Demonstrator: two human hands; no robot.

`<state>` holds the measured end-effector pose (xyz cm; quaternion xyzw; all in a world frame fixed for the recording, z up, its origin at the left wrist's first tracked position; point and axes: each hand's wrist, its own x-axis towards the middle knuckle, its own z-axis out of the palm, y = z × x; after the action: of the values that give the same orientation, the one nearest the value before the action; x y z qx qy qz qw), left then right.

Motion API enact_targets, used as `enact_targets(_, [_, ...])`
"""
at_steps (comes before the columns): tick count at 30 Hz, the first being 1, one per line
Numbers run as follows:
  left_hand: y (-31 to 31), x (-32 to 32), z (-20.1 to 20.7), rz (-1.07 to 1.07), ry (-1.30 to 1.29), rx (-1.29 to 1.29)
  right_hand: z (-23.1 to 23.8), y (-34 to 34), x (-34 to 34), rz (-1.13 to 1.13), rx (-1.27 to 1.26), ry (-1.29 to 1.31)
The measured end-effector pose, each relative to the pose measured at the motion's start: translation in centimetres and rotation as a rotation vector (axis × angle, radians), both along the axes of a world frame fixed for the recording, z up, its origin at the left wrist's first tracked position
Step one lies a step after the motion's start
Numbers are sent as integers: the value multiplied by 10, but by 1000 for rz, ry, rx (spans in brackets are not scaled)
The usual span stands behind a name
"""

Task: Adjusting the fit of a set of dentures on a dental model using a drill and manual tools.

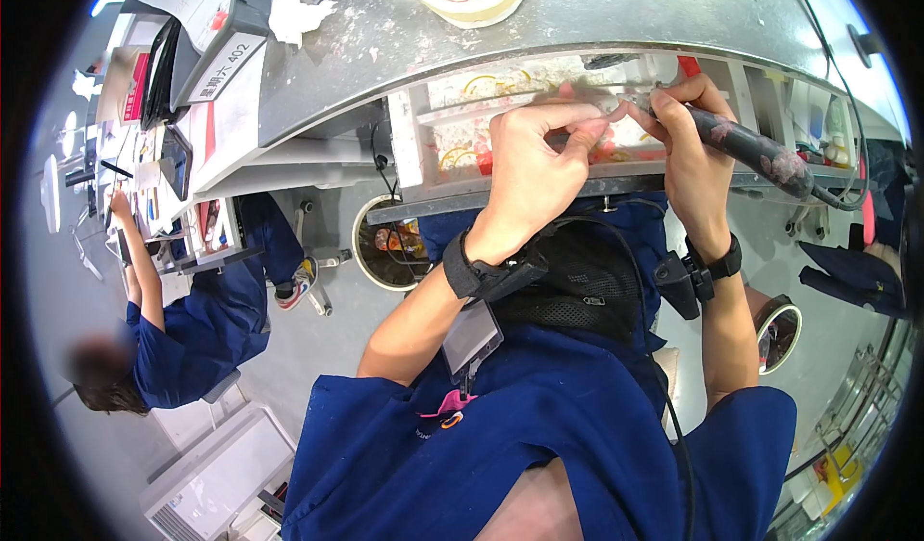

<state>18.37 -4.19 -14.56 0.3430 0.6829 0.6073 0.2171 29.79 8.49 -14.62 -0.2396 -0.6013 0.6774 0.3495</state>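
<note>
My right hand (695, 146) is wrapped round a dark, pink-smeared rotary handpiece (760, 156), whose cord runs off to the right. Its tip end is hidden by my fingers. Close beside it, my left hand (539, 151) is closed in a pinch. What those fingers hold, if anything, cannot be made out; the fingertips of both hands meet or nearly meet. Both hands are over an open, pale drawer (409, 146) below the bench edge. Shavings, yellowish curved pieces and red bits lie in the drawer.
The grey bench top (366, 69) carries a round cream plaster-like block (472, 2) and a crumpled white tissue (298, 16). Waste bins stand on the floor at left (371, 267) and right (791, 339). A person in blue (207, 315) works at the left. The handpiece cord (859, 127) hangs at right.
</note>
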Motion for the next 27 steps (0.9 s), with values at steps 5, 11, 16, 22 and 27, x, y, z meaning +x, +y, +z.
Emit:
enact_targets(5, [-1, 0, 1, 16, 49, -17, -2, 2, 2, 15, 62, -51])
enact_targets(11, [-1, -3, -3, 11, 13, -9, -1, 3, 2, 35, 92, -70])
enact_targets(16, [-1, -5, -6, 22, -24, -23, -2, 2, 0, -1, 99, -43])
enact_targets(22, [-1, -5, -3, 45, -45, -22, 3, 3, 3, 29, 151, -88])
enact_targets(27, [0, -5, -2, 27, -60, -60, 6, 1, 3, 45, 159, -96])
